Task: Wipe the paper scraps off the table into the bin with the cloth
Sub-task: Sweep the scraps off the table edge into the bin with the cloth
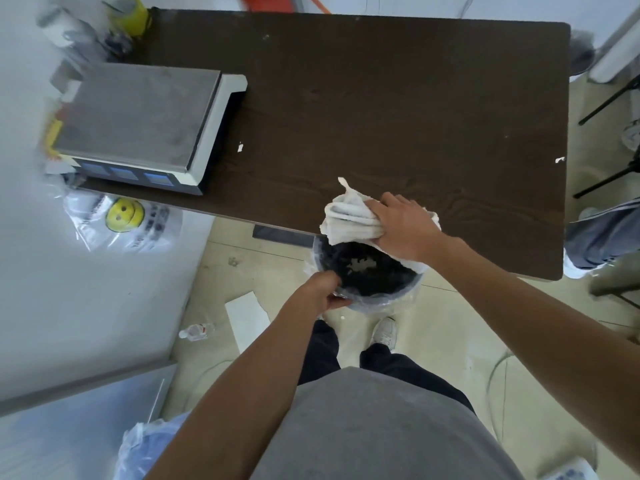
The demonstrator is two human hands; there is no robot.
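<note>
Head view, looking steeply down over a dark brown table (pixel 398 98). Right hand (pixel 405 230) pressed flat, fingers spread, on a crumpled white cloth (pixel 349 216) at the near edge of the table, the cloth partly overhanging the edge. Directly below that edge, a bin (pixel 377 299) with a dark liner, held just under the tabletop; rim gripped at its near left side by the left hand (pixel 325 289), fingers curled closed around rim and clear plastic bag. Inside the bin, pale paper scraps (pixel 362 265) lying on the dark liner. On the table, well apart from the cloth, one small white scrap (pixel 240 147) just beside the weighing scale (pixel 138 123), and another scrap (pixel 559 160) at the far right edge. Scale sitting on the left end of the table, steel platform up, display panels facing the near side. Yellow container (pixel 130 15) at the far left corner, blurred. On the floor: a plastic bag with a yellow smiley face (pixel 124 213), a white sheet (pixel 246 315), a small clear bottle (pixel 197 331) lying on its side. Grey shirt, dark trousers and a white shoe (pixel 385 332) low in the view. Another person's trouser leg (pixel 602 233) at the right edge.
</note>
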